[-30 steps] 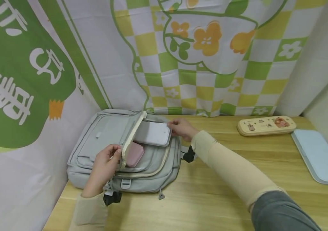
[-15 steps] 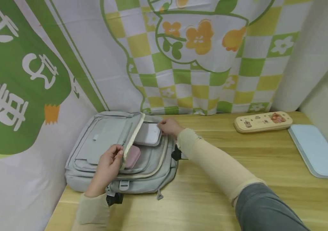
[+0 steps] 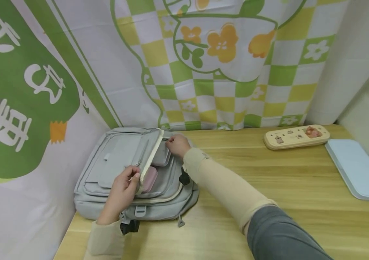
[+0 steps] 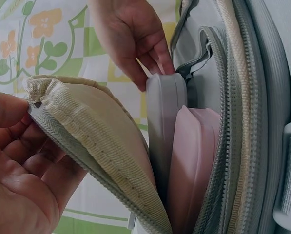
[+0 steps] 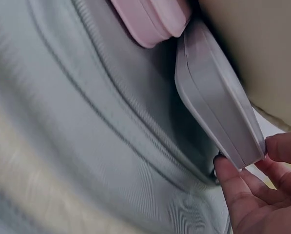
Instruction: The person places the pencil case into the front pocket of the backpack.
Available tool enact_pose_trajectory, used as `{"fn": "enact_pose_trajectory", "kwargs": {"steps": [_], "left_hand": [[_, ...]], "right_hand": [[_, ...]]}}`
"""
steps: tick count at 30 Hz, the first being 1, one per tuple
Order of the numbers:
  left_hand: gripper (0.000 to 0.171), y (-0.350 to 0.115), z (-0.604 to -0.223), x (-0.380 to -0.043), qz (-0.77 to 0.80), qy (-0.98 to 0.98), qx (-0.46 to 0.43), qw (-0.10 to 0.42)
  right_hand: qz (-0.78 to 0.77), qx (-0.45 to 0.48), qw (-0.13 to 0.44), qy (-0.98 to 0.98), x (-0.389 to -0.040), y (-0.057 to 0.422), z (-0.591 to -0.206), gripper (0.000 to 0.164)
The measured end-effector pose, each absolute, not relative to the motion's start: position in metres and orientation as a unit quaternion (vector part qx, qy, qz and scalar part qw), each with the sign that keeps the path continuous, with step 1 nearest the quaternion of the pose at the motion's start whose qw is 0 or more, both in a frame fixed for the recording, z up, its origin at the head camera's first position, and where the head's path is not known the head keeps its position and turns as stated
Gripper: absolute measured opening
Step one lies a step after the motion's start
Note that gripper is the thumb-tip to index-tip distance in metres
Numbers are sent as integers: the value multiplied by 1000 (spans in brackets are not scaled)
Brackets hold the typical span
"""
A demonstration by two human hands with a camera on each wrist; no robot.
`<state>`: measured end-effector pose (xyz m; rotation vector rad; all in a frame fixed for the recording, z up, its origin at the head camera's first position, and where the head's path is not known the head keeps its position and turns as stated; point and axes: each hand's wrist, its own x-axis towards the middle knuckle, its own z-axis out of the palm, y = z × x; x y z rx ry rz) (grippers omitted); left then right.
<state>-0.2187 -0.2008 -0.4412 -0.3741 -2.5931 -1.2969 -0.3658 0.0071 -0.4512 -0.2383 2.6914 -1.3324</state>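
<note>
Since the earlier frames, the grey case (image 3: 161, 156) has slid farther left under the flap (image 3: 152, 155), and the right hand (image 3: 178, 145) has gone along with it. We see less of the case from above now.

The grey case is mostly inside the front pocket of the bag (image 3: 161, 212), with one end near the pocket's mouth. The right hand pinches that end, thumb on one side and fingers on the other, with just the case's thickness between them. The left hand (image 3: 121, 193) pinches the edge of the flap between thumb and bent fingers, and the flap is lifted away from the pocket.

A pink case (image 3: 149, 179) sits in the pocket too, just beside the grey one. We cannot tell if the two touch. Both look smooth and hard, with round corners, and a thin line runs around the side of the grey one.

The bag is soft grey cloth. The flap has a rough, woven cream edge next to the zip teeth. A buckle (image 3: 140, 211) sits low on the bag.

Well apart, on the wooden table (image 3: 236, 159), lie a long yellow tin (image 3: 296, 137) with little pictures and a flat blue case (image 3: 357, 169).
</note>
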Motion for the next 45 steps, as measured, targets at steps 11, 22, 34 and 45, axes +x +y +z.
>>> {"fn": "enact_pose_trajectory", "kwargs": {"steps": [11, 22, 34, 45], "left_hand": [[9, -191, -433, -215, -442, -868, -150, 169], [10, -180, -427, -212, -425, -874, -142, 188], [11, -185, -408, -213, -394, -902, -72, 164], [13, -203, -410, -205, -376, -913, -43, 151]], "right_hand": [[-372, -45, 52, 926, -366, -3, -454, 27], [-485, -36, 91, 869, -361, 10, -455, 41], [-770, -28, 253, 585, -331, 77, -430, 48], [-748, -54, 253, 612, -291, 160, -442, 49]]}}
